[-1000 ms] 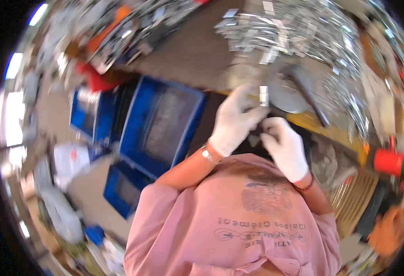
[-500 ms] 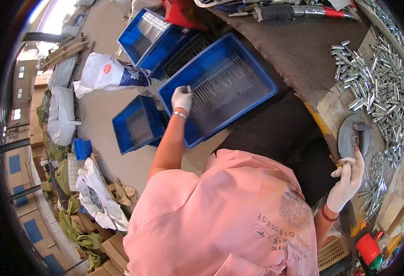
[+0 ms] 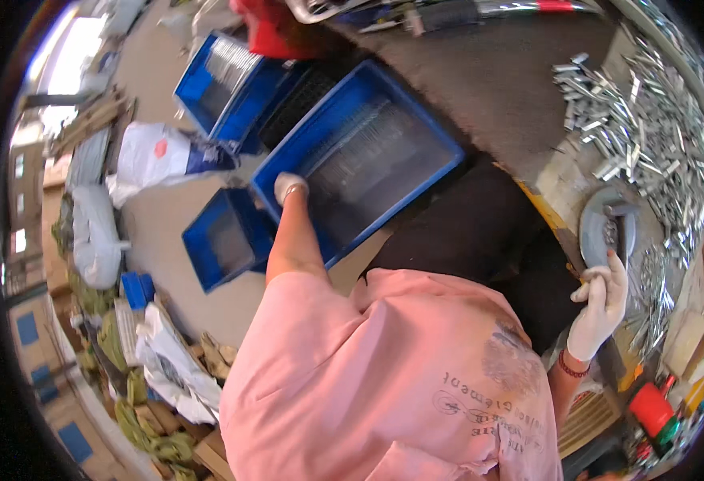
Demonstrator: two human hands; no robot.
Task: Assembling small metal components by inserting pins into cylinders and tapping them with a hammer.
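Observation:
My left hand [image 3: 289, 186], in a white glove, is at the left end of a large blue crate [image 3: 426, 178]. Blur hides its fingers, so a hold on anything cannot be made out. Inside the crate lies a row of slender metal pieces [image 3: 358, 138], close together. On the right, my gloved right hand [image 3: 600, 309] is beside a round metal plate [image 3: 592, 228] at the bench edge. Its index finger points toward the plate, the fingertip showing bare, and the other fingers are partly bent. A dark metal block [image 3: 626, 220] stands on the plate.
A heap of shiny metal tubes [image 3: 633, 120] covers the right of the bench. Smaller blue crates [image 3: 216, 240] stand left of the large one, near a white sack [image 3: 150, 156]. A red spool [image 3: 651, 409] sits at the lower right.
The whole view has shifted, moving the crates left in it. My left hand has moved slightly down and left from the row's end. My right hand keeps nearly the same pose by the plate.

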